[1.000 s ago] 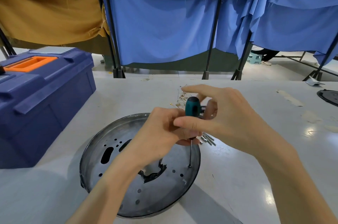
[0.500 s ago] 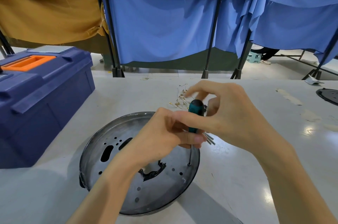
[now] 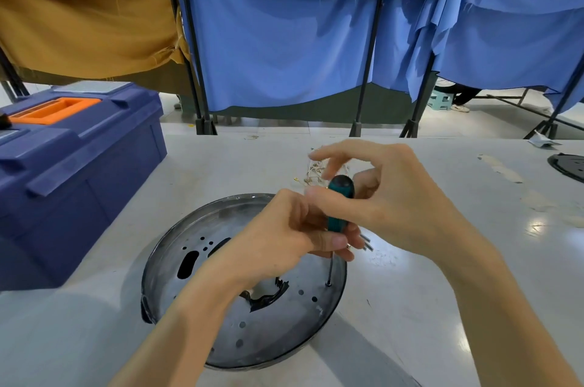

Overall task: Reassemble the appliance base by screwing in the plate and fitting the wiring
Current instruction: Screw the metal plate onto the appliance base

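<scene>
On the worktop (image 3: 410, 292) beside a closed blue toolbox (image 3: 79, 172), the plate (image 3: 268, 333) is lying flat while the left hand (image 3: 284, 238) and right hand (image 3: 395, 197) are gripping an upright screwdriver (image 3: 339, 197), tip at its rim.

Single head-worn wide-angle view, forward and down, close over the plate (image 3: 278, 333)

The plate (image 3: 268, 333) is bare metal, dull grey with a soft sheen and dark smudges. The screwdriver (image 3: 339, 197) has a smooth teal handle, plastic by the look of it, and a thin bright metal shaft. The table (image 3: 410, 307) is pale, smooth and glossy, throwing back the lights. The toolbox (image 3: 79, 172) is matt blue plastic with an orange plastic handle. Blue curtains (image 3: 284, 39) and a mustard cloth (image 3: 85, 14) are thin fabric, frayed at the edges, on matt black poles (image 3: 371, 64).
</scene>
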